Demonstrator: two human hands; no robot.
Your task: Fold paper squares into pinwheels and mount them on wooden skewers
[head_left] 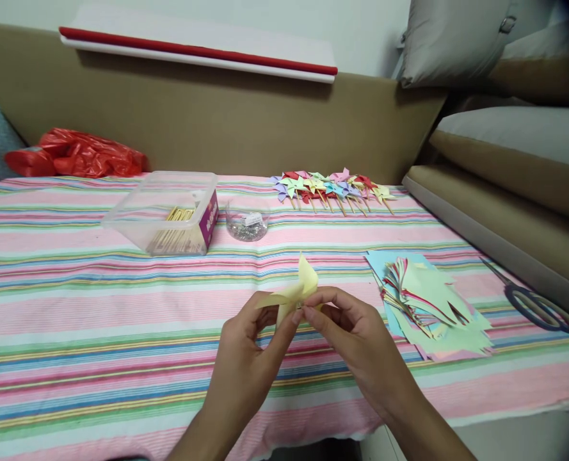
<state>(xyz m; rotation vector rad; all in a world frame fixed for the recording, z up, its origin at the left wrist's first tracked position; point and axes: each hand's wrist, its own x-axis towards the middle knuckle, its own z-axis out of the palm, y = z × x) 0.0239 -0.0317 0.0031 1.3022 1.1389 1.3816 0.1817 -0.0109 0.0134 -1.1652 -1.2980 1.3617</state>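
Observation:
A pale yellow paper pinwheel [291,294] is held up between my two hands, above the striped cloth. My left hand [253,349] grips it from the left and below, thumb near its centre. From the right, the closed fingers of my right hand [354,330] pinch at the pinwheel's centre; a tiny shiny piece, perhaps a pin head, shows between the thumbs. Behind my hands stands a round clear tub [247,225] of small metal pins. To its left is a clear plastic box [135,218] with wooden sticks [178,237].
Finished-looking pinwheels on sticks [332,189] lie in a colourful heap at the back. Cut coloured paper [432,307] is stacked on the right, beside scissors [538,304] with dark handles. A red plastic bag [82,153] lies back left. Cushions [514,186] line the right side.

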